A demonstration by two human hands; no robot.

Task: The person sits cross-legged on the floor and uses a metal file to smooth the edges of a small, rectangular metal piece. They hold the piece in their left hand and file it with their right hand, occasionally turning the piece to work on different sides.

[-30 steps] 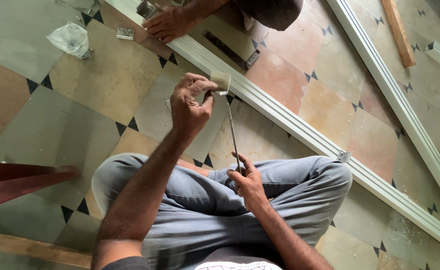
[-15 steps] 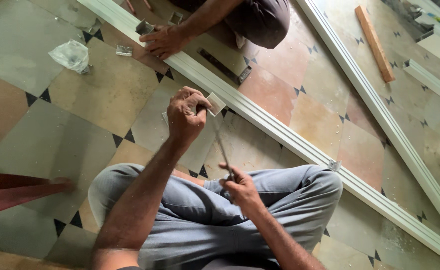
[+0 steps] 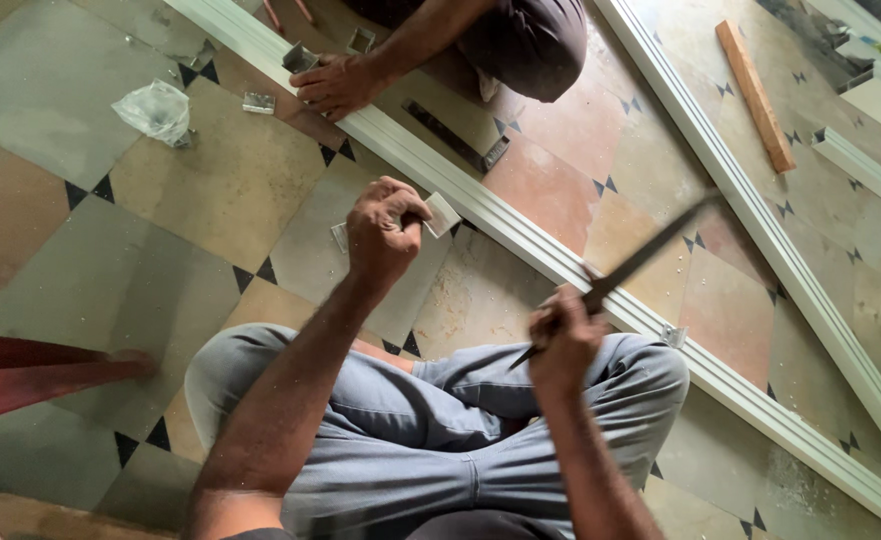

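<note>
I sit cross-legged on a tiled floor. My left hand is raised in front of me, closed on a small pale metal piece that sticks out past the thumb. My right hand grips a long thin dark file near its lower end; the blade points up and to the right, blurred, and is apart from the metal piece. A long white aluminium frame rail lies diagonally on the floor just beyond both hands.
Another person crouches at the top, one hand resting on the rail beside small metal brackets. A crumpled plastic bag lies at upper left. A second white rail and a wooden strip lie to the right. A red object is at left.
My right hand has swung the file away from the metal piece, up and to the right. My left hand keeps its hold on the piece. The view has shifted slightly.
</note>
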